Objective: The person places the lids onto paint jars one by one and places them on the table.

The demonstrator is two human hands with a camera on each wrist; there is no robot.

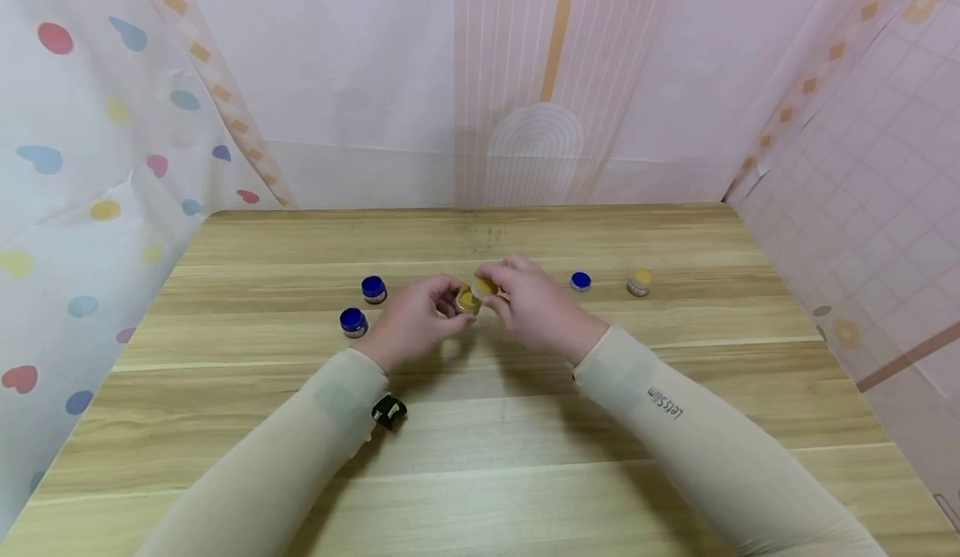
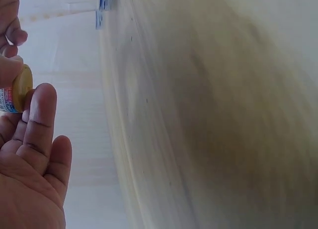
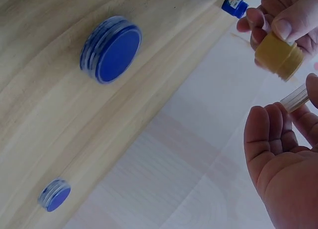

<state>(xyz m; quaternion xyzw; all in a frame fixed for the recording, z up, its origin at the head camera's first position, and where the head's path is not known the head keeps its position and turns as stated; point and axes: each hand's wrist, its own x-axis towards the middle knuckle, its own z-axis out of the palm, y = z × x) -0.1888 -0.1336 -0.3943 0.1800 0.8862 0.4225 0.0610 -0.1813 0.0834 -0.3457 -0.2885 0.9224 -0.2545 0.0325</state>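
Note:
Over the middle of the table, my left hand grips a small yellow paint jar between thumb and fingers. The right wrist view shows the jar's bare threaded neck, with the jar tilted toward the other hand. My right hand pinches a round lid by its edge, close beside the jar's mouth. That lid looks clear-sided and stands apart from the neck in the right wrist view. In the left wrist view, the left fingers partly hide the labelled jar.
Two blue paint jars stand left of my left hand. A blue lid and a yellow-topped jar are to the right. Nearer the right wrist camera lies another blue lid. Patterned curtains border the wooden table.

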